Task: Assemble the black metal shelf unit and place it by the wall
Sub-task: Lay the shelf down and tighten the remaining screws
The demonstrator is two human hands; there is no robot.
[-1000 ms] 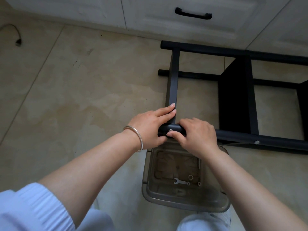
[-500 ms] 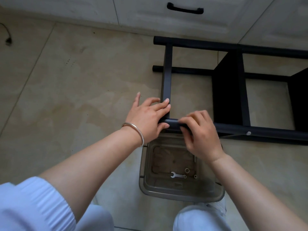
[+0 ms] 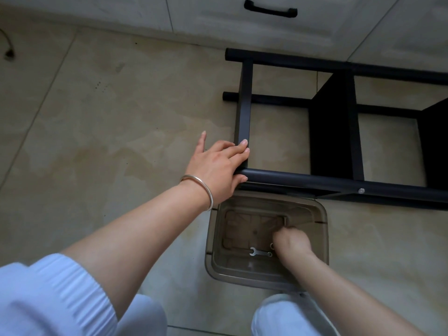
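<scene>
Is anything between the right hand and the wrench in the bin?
Nothing visible. The right hand is already down inside the bin, and the wrench lies bare on the bin floor just left of it, with no part lying between them.

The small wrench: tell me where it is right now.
In the head view, the small wrench lies flat on the bottom of the translucent bin, low and right of centre, just left of the right hand reaching in.

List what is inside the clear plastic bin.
Inside the clear plastic bin: a small wrench, a ring-shaped part, and the right hand reaching in. Whatever lies beneath that hand is hidden.
</scene>
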